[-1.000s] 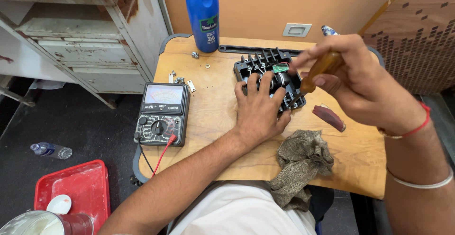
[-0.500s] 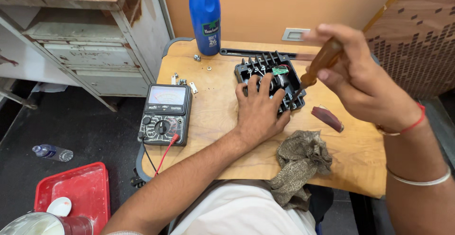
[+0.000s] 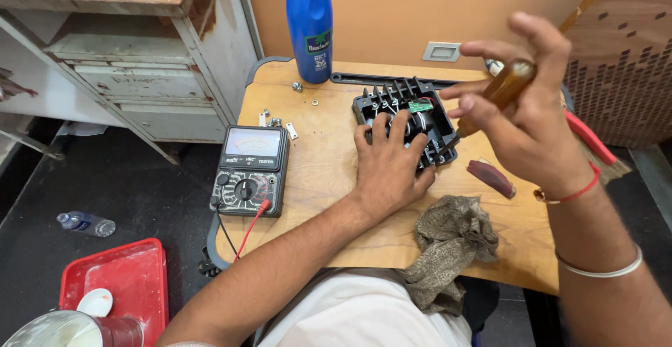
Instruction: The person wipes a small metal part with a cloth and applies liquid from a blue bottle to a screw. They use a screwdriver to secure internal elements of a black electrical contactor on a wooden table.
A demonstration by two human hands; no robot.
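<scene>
Change against the earlier view: the right hand (image 3: pixel 532 119) sits higher and nearer the camera, lifting the amber handle; the left hand (image 3: pixel 388 168) is unmoved.

One wooden bench (image 3: pixel 315 179) carries everything. One blue bottle (image 3: pixel 310 22) stands upright at its far edge. One black ribbed housing (image 3: pixel 406 112), open side up, lies at the bench centre. One analogue multimeter (image 3: pixel 248 171) lies left of the housing, with a red and a black lead trailing off the near edge. One grey rag (image 3: pixel 448 245) is crumpled at the near edge. One dark red wedge (image 3: pixel 491 178) lies just right of the housing.

Left grip: released, fingers spread and pressing flat on the housing. Right grip: clenched around one screwdriver (image 3: pixel 505 89), whose tip reaches the housing's right rim.

Several small screws (image 3: pixel 297 87) lie scattered near the bottle; count unclear.
</scene>
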